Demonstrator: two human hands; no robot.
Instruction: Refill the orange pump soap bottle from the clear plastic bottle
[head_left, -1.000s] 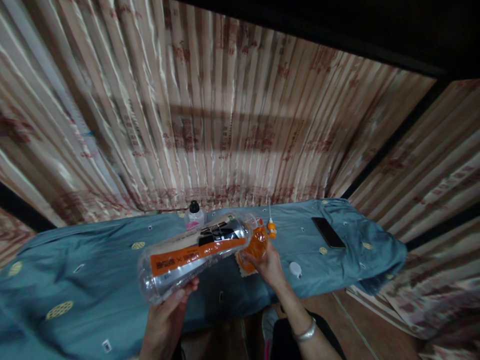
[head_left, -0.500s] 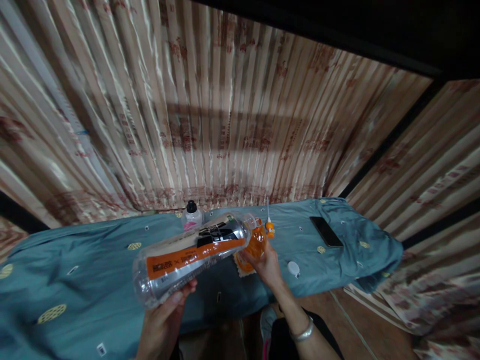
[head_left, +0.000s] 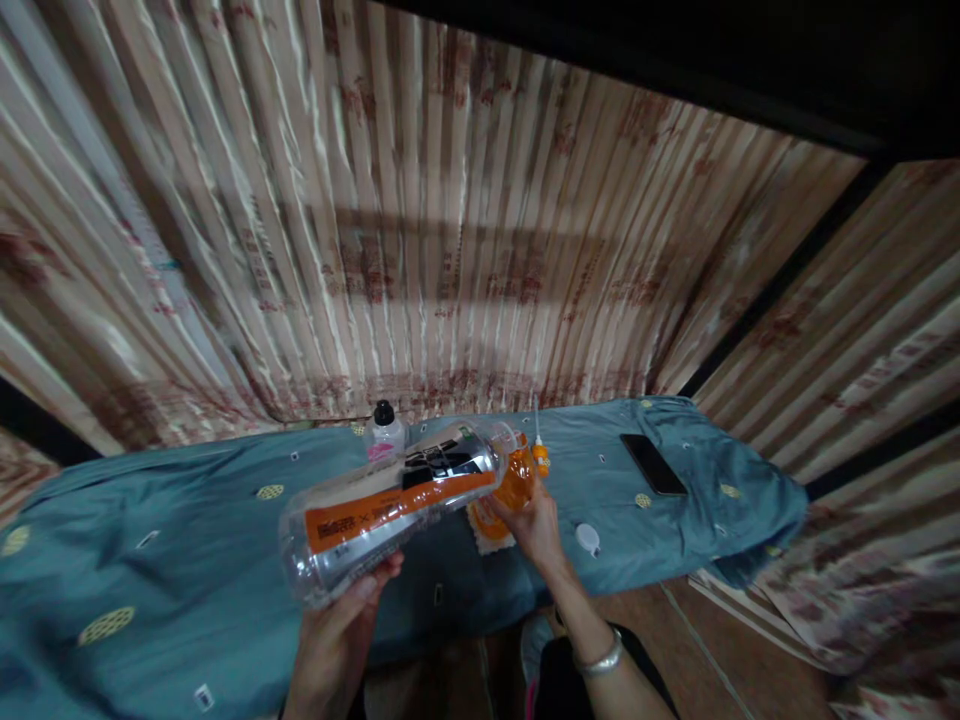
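My left hand [head_left: 346, 612] is closed around the lower part of a large clear plastic bottle [head_left: 397, 508] with an orange, black and pale label. The bottle lies tilted, its mouth to the right and a little higher than its base. That mouth meets the top of a small orange see-through bottle [head_left: 516, 478]; whether the rims touch I cannot tell. My right hand [head_left: 534, 525] grips the orange bottle from its right side. Beneath it shows part of an orange piece with a pale scalloped edge [head_left: 491, 540]. I cannot make out any liquid flowing.
Behind the large bottle stands a clear bottle with a black cap [head_left: 385, 432]. An orange pump top with a thin tube [head_left: 541, 456], a white round lid [head_left: 587, 539] and a black phone [head_left: 652, 464] lie on the teal cloth [head_left: 187, 560]. A patterned curtain [head_left: 450, 220] hangs behind.
The large bottle and my left hand have shifted slightly to the right, and its mouth now overlaps the orange bottle's top more. My right hand has barely moved.
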